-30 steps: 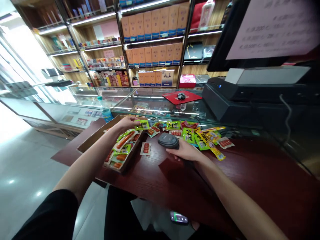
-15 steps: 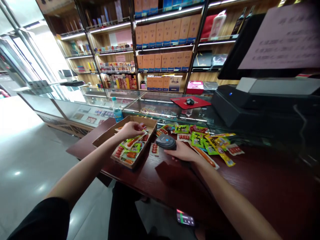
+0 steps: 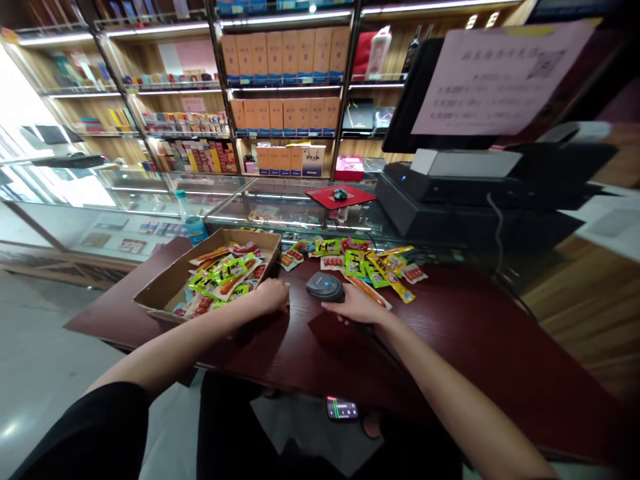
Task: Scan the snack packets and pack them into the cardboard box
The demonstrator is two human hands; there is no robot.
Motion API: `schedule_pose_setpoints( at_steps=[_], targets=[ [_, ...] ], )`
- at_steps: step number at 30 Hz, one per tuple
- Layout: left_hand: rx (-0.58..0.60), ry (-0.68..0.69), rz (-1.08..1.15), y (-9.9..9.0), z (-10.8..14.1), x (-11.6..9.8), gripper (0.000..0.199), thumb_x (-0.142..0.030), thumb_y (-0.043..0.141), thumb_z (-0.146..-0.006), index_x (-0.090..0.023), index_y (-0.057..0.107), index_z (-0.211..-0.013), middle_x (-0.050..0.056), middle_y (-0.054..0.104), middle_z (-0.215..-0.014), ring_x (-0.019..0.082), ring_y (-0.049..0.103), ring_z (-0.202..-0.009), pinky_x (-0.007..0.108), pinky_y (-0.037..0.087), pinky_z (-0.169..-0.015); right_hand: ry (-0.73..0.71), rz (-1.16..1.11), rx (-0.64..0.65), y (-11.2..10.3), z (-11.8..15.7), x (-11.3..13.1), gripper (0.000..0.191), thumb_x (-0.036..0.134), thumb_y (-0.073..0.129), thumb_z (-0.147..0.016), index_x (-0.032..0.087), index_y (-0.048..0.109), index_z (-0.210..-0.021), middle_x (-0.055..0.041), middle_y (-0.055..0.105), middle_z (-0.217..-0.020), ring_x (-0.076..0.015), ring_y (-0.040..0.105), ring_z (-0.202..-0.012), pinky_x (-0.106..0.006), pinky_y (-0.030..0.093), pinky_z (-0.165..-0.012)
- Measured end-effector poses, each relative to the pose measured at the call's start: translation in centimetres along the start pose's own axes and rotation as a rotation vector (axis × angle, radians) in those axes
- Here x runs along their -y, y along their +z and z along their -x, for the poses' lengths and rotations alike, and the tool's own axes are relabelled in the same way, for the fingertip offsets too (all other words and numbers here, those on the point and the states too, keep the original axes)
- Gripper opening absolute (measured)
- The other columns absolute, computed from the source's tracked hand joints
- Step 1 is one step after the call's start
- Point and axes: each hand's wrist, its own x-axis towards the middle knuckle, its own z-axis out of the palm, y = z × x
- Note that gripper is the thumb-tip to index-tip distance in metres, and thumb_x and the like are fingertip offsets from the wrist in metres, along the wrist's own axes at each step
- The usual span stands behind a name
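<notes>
My right hand is wrapped round the handle of a dark grey barcode scanner, held above the table with a blue light showing on top. My left hand is low over the table, just right of a cardboard box. Its fingers are closed on a small sausage packet, mostly hidden beneath them. Green snack packets and wrapped sausages fill the box. Beyond the scanner lies a loose spread of more packets, among them a long wrapped sausage and yellow sticks.
The dark red table meets a glass display counter. A blue bottle stands behind the box. A mouse rests on a red mat. At right are a monitor with a paper sheet and a cable.
My left hand has moved out of the box, right and down to the table, over the spot where a small sausage packet lay. The scanner stays in my right hand. The view has turned right.
</notes>
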Motion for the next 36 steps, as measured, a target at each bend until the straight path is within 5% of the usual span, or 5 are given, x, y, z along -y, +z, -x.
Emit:
schedule_pose_setpoints(
  at_steps=[6,10,14,24,36],
  targets=[
    [-0.128,0.092,0.321,0.0,0.1,-0.4,0.028,-0.013,0.070,-0.062,-0.014,0.067,-0.090,0.012,0.069,-0.085,0.025,0.066,-0.082,0.031,0.049,-0.074,0.077,-0.034,-0.072,0.9,0.7,-0.1,0.034,0.048,0.069,-0.076,0.019,0.054,-0.084,0.0027,0.059,-0.050,-0.0133,0.056,-0.041,-0.023,0.045,-0.038],
    [-0.205,-0.101,1.116,-0.4,-1.4,1.0,0.016,-0.023,0.071,-0.067,-0.016,0.067,-0.081,0.003,0.069,-0.073,0.018,0.066,-0.070,0.028,0.052,-0.068,0.056,-0.059,-0.184,0.7,2.2,0.3,0.033,0.048,0.067,-0.078,0.020,0.054,-0.090,0.0028,0.059,-0.051,-0.0140,0.056,-0.041,-0.024,0.047,-0.039],
    [-0.202,-0.157,1.646,-0.8,-2.5,1.8,0.036,-0.026,0.085,-0.054,-0.013,0.065,-0.081,0.006,0.072,-0.083,0.018,0.068,-0.075,0.031,0.055,-0.071,0.012,-0.057,-0.272,0.7,3.9,1.2,0.030,0.046,0.066,-0.079,0.020,0.054,-0.086,0.0026,0.058,-0.052,-0.0127,0.054,-0.040,-0.024,0.046,-0.039],
    [-0.201,-0.182,1.790,-0.6,-2.7,1.9,0.049,-0.027,0.091,-0.045,-0.013,0.065,-0.084,0.005,0.073,-0.084,0.015,0.069,-0.075,0.027,0.055,-0.073,-0.042,-0.020,-0.305,1.9,4.9,1.7,0.043,0.043,0.067,-0.078,0.019,0.056,-0.113,0.0041,0.058,-0.054,-0.0141,0.056,-0.041,-0.025,0.046,-0.041],
    [-0.213,-0.207,1.756,-0.7,-2.6,1.7,0.040,-0.018,0.088,-0.048,-0.014,0.063,-0.079,0.004,0.072,-0.076,0.012,0.067,-0.066,0.024,0.053,-0.066,-0.009,-0.014,-0.312,1.9,5.3,1.4,0.031,0.041,0.067,-0.078,0.019,0.058,-0.097,0.0028,0.059,-0.054,-0.0138,0.056,-0.041,-0.025,0.046,-0.041]
  ],
)
